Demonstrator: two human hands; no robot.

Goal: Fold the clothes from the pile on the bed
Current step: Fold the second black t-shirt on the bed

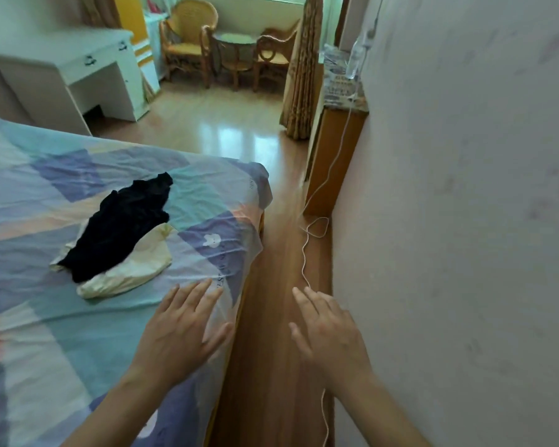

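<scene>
Clothes from the pile lying mid-bed, well left of both hands: black garment draped across cream one, neither folded yet. Left hand spread flat above the sheet near the bed edge, holding nothing; right hand likewise open and empty, out over the floor. Likely snags: dragging both garments together, or catching the white cord (trailing beside the wall). No containers visible holding anything.
</scene>
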